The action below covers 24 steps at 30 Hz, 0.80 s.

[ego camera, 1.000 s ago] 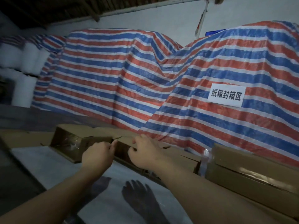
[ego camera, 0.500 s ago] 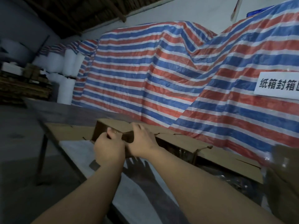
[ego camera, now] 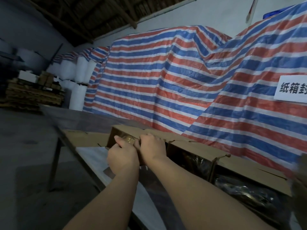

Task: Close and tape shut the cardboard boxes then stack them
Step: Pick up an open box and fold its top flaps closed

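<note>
A row of open brown cardboard boxes lies on its side along the table, mouths facing me. My left hand (ego camera: pixel 122 156) and my right hand (ego camera: pixel 152 146) both grip the leftmost open box (ego camera: pixel 126 130) at its front edge, fingers curled over the rim. Shiny plastic-wrapped contents (ego camera: pixel 127 139) show between my thumbs. To the right the neighbouring open box (ego camera: pixel 191 159) and a further open box (ego camera: pixel 245 185) hold dark wrapped goods, flaps spread out.
A flat cardboard sheet (ego camera: pixel 86 138) lies left of the held box on the pale table top (ego camera: pixel 93 156). A red, white and blue striped tarp (ego camera: pixel 166 80) with a white sign (ego camera: pixel 292 88) rises behind. Stacked cardboard (ego camera: pixel 33 95) and white rolls (ego camera: pixel 78 90) stand far left.
My view has swung left along the row. Both hands have travelled left from the middle boxes to the leftmost box and now grip its front rim.
</note>
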### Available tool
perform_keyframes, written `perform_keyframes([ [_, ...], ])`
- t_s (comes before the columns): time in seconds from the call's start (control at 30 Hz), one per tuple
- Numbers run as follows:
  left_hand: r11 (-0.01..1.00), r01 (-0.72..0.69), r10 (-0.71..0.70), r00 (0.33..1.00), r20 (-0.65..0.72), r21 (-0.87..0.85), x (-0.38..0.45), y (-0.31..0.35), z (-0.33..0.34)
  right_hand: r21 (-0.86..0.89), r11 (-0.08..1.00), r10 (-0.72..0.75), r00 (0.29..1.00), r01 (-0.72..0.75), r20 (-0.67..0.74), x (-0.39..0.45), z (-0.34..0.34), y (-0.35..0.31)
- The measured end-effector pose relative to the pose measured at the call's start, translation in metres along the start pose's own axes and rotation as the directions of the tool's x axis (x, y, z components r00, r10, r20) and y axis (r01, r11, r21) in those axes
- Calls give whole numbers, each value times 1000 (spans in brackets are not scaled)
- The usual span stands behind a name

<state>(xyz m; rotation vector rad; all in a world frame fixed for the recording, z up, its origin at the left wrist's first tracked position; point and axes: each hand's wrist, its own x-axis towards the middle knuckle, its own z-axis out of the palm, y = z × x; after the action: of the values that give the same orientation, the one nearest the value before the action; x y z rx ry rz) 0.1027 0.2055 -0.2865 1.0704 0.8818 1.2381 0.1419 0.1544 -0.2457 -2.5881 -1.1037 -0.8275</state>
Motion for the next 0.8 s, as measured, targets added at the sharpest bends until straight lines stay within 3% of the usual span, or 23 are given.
perform_keyframes([
  [0.13,999,43,-45,995,-88,-18,0,3,3,23,999,-23,994,26,-111,-2,-7,3],
  [0.27,996,54,-59,996,-64,-75,1,2,-1,102,995,12,986,5,-167,-9,-29,19],
  [0.43,989,-146,145,989,39,5,-10,22,-13,115,992,51,998,-46,-37,-22,-58,39],
  [0.53,960,-279,276,958,72,26,-5,39,-28,185,979,97,994,-86,-54,-34,-75,45],
  [0.7,914,-364,373,927,-23,177,15,57,-53,294,935,207,978,-199,6,-43,-117,55],
  [0.8,915,-393,387,919,83,88,21,67,-55,356,893,260,961,-276,93,-54,-144,71],
])
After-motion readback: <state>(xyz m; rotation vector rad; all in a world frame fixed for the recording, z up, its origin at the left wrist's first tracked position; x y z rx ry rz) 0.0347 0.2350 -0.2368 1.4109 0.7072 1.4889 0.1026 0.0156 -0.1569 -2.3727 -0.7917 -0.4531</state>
